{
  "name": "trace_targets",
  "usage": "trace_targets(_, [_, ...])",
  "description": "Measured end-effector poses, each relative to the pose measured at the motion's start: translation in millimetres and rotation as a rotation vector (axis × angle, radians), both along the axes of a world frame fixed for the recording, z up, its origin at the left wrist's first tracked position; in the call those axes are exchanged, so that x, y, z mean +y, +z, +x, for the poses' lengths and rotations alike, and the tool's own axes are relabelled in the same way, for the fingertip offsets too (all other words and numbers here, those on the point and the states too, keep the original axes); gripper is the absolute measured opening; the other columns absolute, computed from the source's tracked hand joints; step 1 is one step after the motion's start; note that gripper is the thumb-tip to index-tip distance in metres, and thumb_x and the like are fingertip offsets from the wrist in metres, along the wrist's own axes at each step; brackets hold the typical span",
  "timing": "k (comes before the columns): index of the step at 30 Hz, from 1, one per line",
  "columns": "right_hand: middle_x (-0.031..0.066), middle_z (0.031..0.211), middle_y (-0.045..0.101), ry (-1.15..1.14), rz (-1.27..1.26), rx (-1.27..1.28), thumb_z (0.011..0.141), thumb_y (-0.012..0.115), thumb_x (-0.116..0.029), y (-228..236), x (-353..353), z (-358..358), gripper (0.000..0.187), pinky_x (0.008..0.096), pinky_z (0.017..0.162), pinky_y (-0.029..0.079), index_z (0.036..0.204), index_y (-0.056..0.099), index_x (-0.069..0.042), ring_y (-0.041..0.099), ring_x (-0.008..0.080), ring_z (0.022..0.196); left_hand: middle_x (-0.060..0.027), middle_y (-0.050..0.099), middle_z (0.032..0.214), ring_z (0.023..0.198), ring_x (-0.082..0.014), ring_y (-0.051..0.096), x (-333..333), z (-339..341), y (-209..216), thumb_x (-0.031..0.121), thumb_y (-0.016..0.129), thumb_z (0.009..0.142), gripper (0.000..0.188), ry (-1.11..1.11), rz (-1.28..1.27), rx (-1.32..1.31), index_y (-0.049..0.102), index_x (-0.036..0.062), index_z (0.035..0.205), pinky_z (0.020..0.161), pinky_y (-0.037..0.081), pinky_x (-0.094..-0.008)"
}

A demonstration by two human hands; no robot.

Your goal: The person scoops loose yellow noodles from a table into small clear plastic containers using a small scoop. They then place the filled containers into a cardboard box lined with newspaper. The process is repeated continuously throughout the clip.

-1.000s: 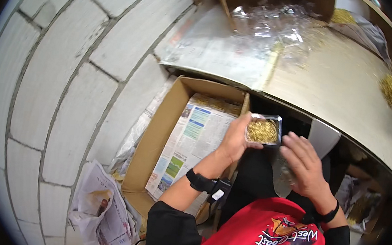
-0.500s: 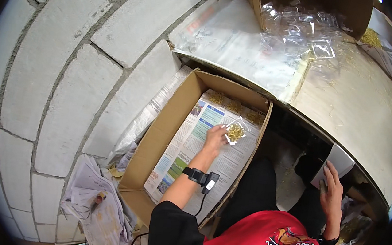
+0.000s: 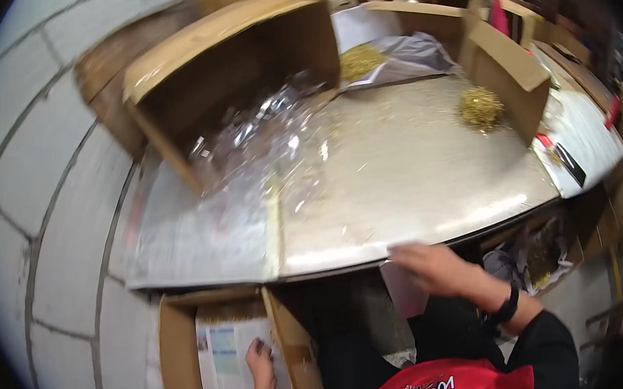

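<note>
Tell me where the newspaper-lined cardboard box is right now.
In the head view, the cardboard box sits at the bottom, left of centre, just below the near edge of the table, with the left hand over its newspaper.

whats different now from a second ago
The left hand moved left into the newspaper-lined cardboard box; the clear tray of gold pieces it held no longer shows, so it was seemingly let go. The right hand moved forward to the front edge of the worktable. The view turned right and up. The clear plastic containers and gold heap stayed on the worktable.
</note>
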State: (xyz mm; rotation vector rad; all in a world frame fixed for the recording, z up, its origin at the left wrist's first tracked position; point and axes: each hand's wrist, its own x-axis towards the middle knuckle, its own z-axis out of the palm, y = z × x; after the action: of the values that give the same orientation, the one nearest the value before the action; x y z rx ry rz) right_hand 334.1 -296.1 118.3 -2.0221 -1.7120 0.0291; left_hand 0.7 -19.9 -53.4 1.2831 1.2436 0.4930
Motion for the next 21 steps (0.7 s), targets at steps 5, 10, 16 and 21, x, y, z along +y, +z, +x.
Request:
trace_targets(5, [0.0196, 0.124, 0.055, -0.503, 0.246, -0.040, 0.082, 0.057, -0.007, -9, 18, 185, 0.037, 0.0398, 0.096, 0.043, 0.119, 0.054, -0.002, 0.053, 0.0356, 0.113, -0.0146, 0.059, 0.113, 0.094, -0.0231, 0.061, 35, -29, 7, 0.008, 0.051, 0.090, 0.032, -0.001, 0.367, 0.012, 0.053, -0.0061, 0.118, 0.072, 0.054, -0.0302])
trace_targets(10, [0.0290, 0.129, 0.047, -1.049, 0.003, 0.288, 0.087, 0.047, -0.017, -38, 16, 384, 0.047, 0.0422, 0.104, 0.034, 0.129, 0.043, 0.005, 0.043, 0.0412, 0.122, -0.0166, 0.056, 0.117, 0.096, -0.0247, 0.061, 29, -7, 88, 0.006, 0.056, 0.087, 0.032, 0.128, 0.233, -0.057, 0.055, -0.0032, 0.118, 0.074, 0.055, -0.0344])
trace_targets(16, [0.0146, 0.151, 0.020, -0.585, -0.343, -0.015, 0.092, 0.030, -0.059, -45, 136, 351, 0.070, 0.0478, 0.113, 0.014, 0.143, 0.028, -0.011, 0.015, 0.0342, 0.140, -0.0091, 0.064, 0.084, 0.077, -0.0139, 0.061, 32, 128, 185, 0.000, 0.057, 0.086, 0.009, -0.166, 0.615, -0.070, 0.062, -0.0065, 0.090, 0.071, 0.049, -0.0250])
trace_targets(21, [0.0171, 0.150, 0.020, -0.296, -0.325, -0.110, 0.095, 0.026, -0.053, -46, 143, 244, 0.067, 0.0472, 0.114, 0.012, 0.144, 0.023, -0.008, 0.014, 0.0342, 0.140, -0.0103, 0.062, 0.092, 0.085, -0.0209, 0.059, 37, 254, 195, 0.008, 0.063, 0.083, 0.012, -0.495, 0.929, -0.079, 0.064, -0.0013, 0.091, 0.073, 0.048, -0.0301])
